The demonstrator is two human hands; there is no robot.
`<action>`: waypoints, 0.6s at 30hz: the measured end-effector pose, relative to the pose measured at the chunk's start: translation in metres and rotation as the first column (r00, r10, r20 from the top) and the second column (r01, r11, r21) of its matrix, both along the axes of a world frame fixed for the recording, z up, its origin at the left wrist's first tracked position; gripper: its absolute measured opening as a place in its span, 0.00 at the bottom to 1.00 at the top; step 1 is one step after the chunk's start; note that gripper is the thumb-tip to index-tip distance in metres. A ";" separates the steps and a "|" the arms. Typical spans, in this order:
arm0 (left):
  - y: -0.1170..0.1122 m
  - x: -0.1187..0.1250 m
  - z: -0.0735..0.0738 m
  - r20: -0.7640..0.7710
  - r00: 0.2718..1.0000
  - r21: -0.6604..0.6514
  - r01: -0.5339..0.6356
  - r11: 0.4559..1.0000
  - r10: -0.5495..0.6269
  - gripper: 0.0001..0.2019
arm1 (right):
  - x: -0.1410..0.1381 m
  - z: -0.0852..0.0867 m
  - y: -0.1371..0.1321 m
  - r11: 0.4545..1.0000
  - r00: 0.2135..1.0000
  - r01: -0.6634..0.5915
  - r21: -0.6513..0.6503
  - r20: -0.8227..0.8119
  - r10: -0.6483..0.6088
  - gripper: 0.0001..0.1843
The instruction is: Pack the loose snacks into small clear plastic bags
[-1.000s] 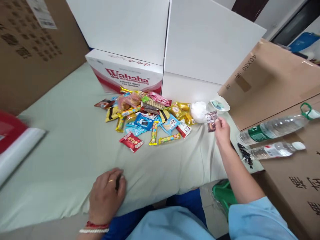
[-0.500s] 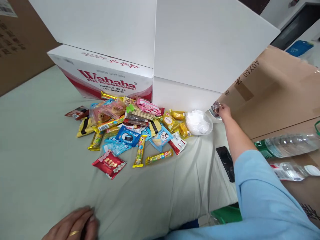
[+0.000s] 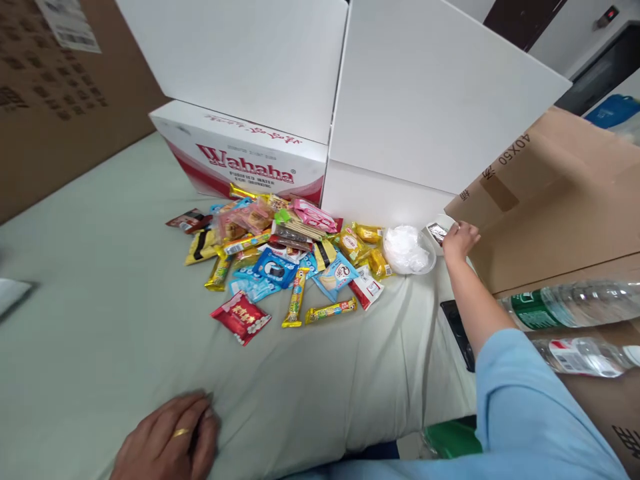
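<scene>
My left hand point(image 3: 167, 437), with a gold ring, rests at the near edge of the cloth-covered table point(image 3: 100, 287). Its fingers are curled together and nothing shows in them. My right hand point(image 3: 460, 241) reaches to the far right, at the rim of a white bowl point(image 3: 433, 245). A small dark packet point(image 3: 438, 232) lies in that bowl beside my fingertips, which are partly hidden. Left of the bowl stands a clear plastic bowl point(image 3: 428, 261) with a crumpled white plastic bag point(image 3: 406, 247) in it. A pile of wrapped snacks point(image 3: 280, 233) spreads left of that, including a red packet point(image 3: 241, 317).
Behind the snacks stand a Wahaha water carton point(image 3: 245, 163) and white panels point(image 3: 430, 87). A brown cardboard box point(image 3: 565, 193) borders the right. Under my right forearm lies a black phone point(image 3: 456, 333). Two plastic bottles, one green-labelled point(image 3: 580, 305), lie at the right.
My right hand has lowered the dark packet into the white bowl. The view has swung left, and a pale object shows at the left edge. My left hand stays curled.
</scene>
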State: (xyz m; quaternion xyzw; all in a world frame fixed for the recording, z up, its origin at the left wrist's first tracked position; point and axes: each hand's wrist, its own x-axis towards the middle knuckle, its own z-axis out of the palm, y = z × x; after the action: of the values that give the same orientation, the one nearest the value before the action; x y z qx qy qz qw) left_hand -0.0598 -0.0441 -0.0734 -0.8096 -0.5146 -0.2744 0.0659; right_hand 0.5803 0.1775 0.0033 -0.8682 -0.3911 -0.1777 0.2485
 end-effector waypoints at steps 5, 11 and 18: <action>0.000 0.005 0.007 -0.010 1.000 0.049 -0.001 0.999 0.001 0.04 | -0.053 0.025 -0.019 0.926 0.921 -0.366 0.088 -0.108 0.374 0.19; -0.002 0.006 0.008 0.006 1.000 0.081 -0.003 0.997 0.002 0.03 | -0.105 0.016 -0.015 0.843 0.852 -0.501 -0.198 -0.287 0.438 0.12; -0.007 0.007 0.008 0.039 0.998 0.097 -0.047 0.994 0.044 0.05 | -0.112 0.015 -0.014 0.913 0.902 -0.368 -0.176 -0.305 0.305 0.05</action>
State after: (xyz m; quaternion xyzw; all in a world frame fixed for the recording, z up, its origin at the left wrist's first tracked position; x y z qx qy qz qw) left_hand -0.0524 -0.0506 -0.0656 -0.7883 -0.5200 -0.3126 0.1022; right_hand 0.4680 0.1633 0.0188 -0.8258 -0.5159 0.0352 0.2250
